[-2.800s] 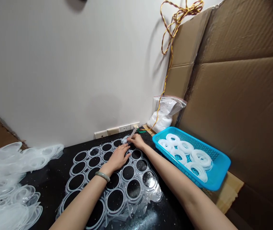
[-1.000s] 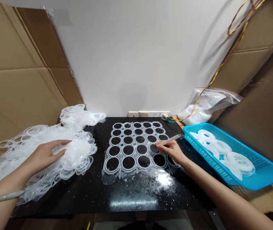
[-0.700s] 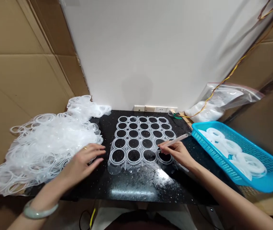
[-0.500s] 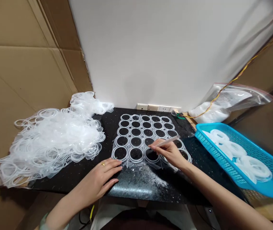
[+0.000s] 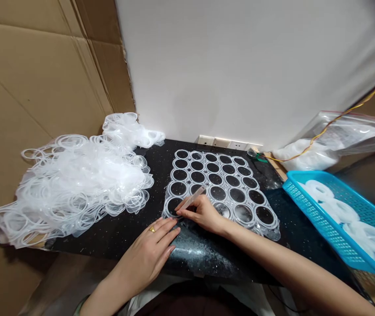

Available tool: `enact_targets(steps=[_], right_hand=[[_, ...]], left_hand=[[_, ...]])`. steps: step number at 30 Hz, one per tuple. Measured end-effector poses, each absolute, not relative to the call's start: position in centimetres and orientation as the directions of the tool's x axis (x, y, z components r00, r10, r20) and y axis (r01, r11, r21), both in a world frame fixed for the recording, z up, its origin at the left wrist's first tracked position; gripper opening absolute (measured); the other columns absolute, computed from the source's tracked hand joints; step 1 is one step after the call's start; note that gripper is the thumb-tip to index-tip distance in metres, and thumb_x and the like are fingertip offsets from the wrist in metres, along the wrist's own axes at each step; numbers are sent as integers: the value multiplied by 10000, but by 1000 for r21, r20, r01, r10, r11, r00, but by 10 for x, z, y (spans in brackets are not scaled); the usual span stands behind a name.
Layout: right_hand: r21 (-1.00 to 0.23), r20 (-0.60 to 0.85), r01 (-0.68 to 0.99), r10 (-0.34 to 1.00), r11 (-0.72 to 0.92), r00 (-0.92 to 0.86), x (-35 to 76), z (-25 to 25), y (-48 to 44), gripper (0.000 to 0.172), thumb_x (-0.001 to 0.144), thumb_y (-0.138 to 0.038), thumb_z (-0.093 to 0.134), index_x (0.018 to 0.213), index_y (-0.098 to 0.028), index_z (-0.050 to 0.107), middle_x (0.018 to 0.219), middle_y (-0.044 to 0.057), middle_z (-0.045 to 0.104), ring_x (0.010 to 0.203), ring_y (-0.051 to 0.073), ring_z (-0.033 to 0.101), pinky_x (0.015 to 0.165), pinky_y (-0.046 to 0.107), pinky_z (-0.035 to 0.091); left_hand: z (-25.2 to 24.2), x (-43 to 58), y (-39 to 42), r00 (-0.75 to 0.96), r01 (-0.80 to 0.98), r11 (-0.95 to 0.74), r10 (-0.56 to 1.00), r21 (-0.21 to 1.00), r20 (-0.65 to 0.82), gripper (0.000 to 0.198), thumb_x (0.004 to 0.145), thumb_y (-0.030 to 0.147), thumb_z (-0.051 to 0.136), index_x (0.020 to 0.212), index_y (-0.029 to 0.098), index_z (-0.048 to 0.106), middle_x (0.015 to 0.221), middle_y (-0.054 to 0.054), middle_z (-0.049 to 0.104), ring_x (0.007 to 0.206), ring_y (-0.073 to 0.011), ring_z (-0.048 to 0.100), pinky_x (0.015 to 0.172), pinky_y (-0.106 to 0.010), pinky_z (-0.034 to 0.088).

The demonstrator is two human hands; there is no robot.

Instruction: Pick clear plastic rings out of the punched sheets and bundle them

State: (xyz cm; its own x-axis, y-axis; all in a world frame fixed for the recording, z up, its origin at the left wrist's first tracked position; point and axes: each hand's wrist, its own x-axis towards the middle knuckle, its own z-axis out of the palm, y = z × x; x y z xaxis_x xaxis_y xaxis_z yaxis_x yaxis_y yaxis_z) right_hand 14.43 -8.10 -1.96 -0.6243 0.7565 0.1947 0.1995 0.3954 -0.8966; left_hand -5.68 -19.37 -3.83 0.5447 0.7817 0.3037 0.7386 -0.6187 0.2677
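A sheet of translucent rings (image 5: 223, 175), joined in rows, lies flat on the black speckled tabletop (image 5: 124, 232). Pinched like a pen in my right hand (image 5: 207, 215) is a slim, clear-whitish stick (image 5: 193, 195). Its lower tip is at the front-left ring, partly hidden by my fingers. My left hand (image 5: 154, 245), with a gold ring on one finger, rests palm down by the sheet's front-left corner, fingers stretched out and holding nothing. Whitish film or powder shows inside two of the front-row rings.
Left of the sheet is a big heap of translucent ring pieces (image 5: 85, 180). A blue plastic basket (image 5: 319, 224) with white rings stands on the right. Behind it lies a clear bag (image 5: 335, 140) with white contents. Sockets (image 5: 222, 142) line the wall base; white dust covers the front edge.
My right hand has moved left with the stick, from the middle of the front row to the front-left ring. My left hand stays by the corner. The view has shifted slightly.
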Motion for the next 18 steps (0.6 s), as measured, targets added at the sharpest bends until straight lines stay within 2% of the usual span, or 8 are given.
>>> enact_targets(steps=[7, 14, 18], right_hand=[[-861, 230, 215, 731, 460, -643, 145, -20, -83, 195, 891, -313, 614, 852, -166, 737, 859, 71, 742, 774, 180, 682, 711, 281, 518], [-785, 326, 216, 684, 581, -653, 142, -19, -88, 169, 914, -248, 579, 862, -163, 716, 822, 70, 716, 744, 160, 664, 692, 266, 513], [-641, 383, 252, 587, 725, -713, 145, -19, -88, 201, 955, -246, 523, 932, -184, 712, 887, 78, 707, 799, 162, 640, 709, 269, 502]], left_hand=[[-36, -56, -195, 543, 737, -626, 774, 257, 327, 434, 958, 182, 464, 1391, 202, 485, 1441, -71, 498, 1341, -240, 439, 1112, -438, 417], [-38, -54, -196, 515, 765, -582, 810, 275, 280, 437, 958, 200, 468, 1394, 207, 478, 1448, -62, 488, 1343, -244, 432, 1105, -437, 426], [-39, -54, -196, 509, 755, -584, 808, 298, 295, 417, 954, 211, 480, 1371, 193, 503, 1412, -81, 524, 1316, -252, 466, 1087, -441, 445]])
